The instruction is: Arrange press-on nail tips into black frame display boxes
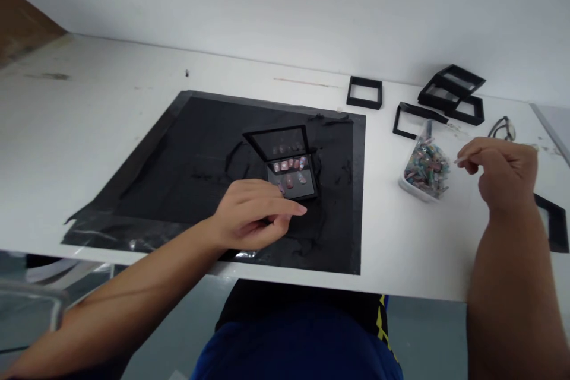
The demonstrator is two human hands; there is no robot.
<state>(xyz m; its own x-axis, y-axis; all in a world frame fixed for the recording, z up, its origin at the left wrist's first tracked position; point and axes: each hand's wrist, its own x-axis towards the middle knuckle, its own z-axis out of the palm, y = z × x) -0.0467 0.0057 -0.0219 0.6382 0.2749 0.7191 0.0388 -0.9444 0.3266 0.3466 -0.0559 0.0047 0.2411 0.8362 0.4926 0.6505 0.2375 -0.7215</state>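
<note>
A small black display case (291, 175) lies open on a black mat (191, 154), with several pink press-on nails set in its lower half and its clear lid (278, 141) raised behind. My left hand (253, 214) rests on the mat at the case's front left corner, fingers curled and the index finger pointing right along its front edge. My right hand (503, 169) hovers to the right of a clear tray (425, 169) full of mixed coloured nails and pinches one small pale nail (461, 160) between thumb and fingertips.
Several empty black frame cases (452, 94) lie at the back right, one more (365, 92) nearer the middle, another (554, 222) at the right edge. Glasses (503, 127) lie behind my right hand. The white table (111, 83) ends just before my lap.
</note>
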